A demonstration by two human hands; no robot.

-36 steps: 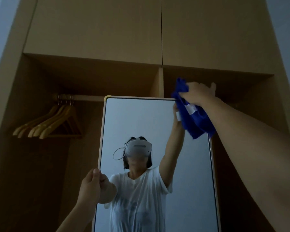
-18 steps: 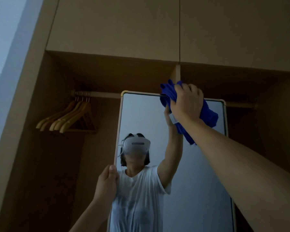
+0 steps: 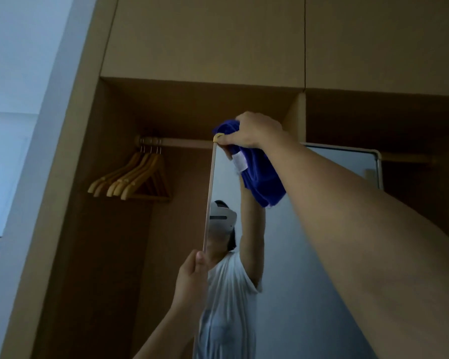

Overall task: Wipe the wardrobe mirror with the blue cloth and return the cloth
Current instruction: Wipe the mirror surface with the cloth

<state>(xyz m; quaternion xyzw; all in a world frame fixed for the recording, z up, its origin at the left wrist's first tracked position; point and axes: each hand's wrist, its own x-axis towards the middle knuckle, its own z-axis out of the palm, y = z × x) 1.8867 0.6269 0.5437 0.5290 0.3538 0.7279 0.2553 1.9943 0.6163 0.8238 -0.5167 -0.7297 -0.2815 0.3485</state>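
Note:
The tall mirror (image 3: 290, 268) with a thin gold frame stands inside the open wardrobe. My right hand (image 3: 254, 130) grips the blue cloth (image 3: 261, 180) and holds it against the mirror's top left corner; the cloth hangs down over the glass with a white label showing. My left hand (image 3: 193, 275) grips the mirror's left edge lower down. My raised right arm hides much of the mirror's right side. The glass reflects a person in a white shirt with a headset.
Several wooden hangers (image 3: 131, 180) hang on the rail (image 3: 176, 141) left of the mirror. Closed upper wardrobe doors (image 3: 205, 40) run above. A pale wall (image 3: 18, 73) lies at the far left. The wardrobe's dark right compartment (image 3: 410, 120) sits behind the mirror.
My right hand has swept the cloth leftward along the mirror's top edge, from its right corner to its left corner. The view has turned left. My left hand stays on the frame's edge.

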